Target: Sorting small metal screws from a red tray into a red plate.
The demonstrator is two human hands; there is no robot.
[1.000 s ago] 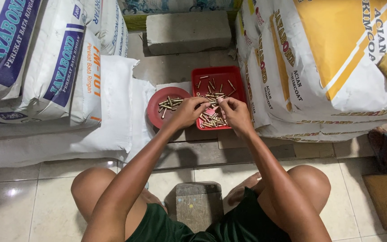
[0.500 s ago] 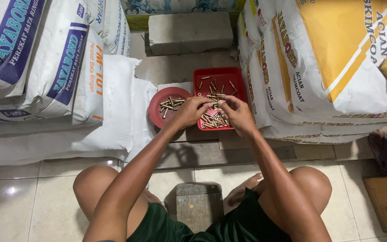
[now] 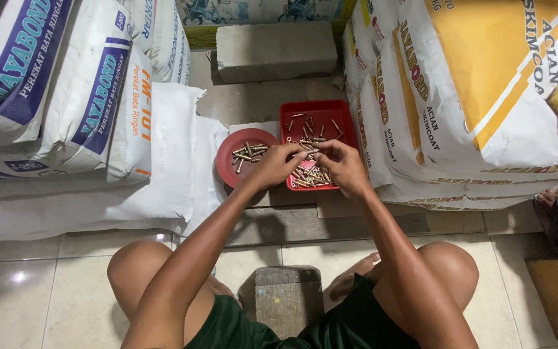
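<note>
A small brass-coloured bolt point(image 3: 309, 150) sits pinched between the fingertips of both hands, above the middle of the red square tray point(image 3: 343, 116). The left hand point(image 3: 278, 165) closes its thumb and forefinger narrowly on one end; the right hand point(image 3: 341, 167) grips the other end the same way, the rest of its fingers curled. More loose bolts point(image 3: 309, 176) lie scattered across the tray, thickest near its front edge under the hands. Just beside the tray's left edge, touching it, rests a round red dish point(image 3: 227, 152) with a smaller heap of bolts point(image 3: 248, 152). Both containers stand on the floor, between white cement sacks point(image 3: 92, 97) on the left and yellow-and-white sacks point(image 3: 485, 97) on the right. A grey block point(image 3: 276, 42) lies behind the tray, and a small wooden stool point(image 3: 287, 294) stands between the person's knees.
</note>
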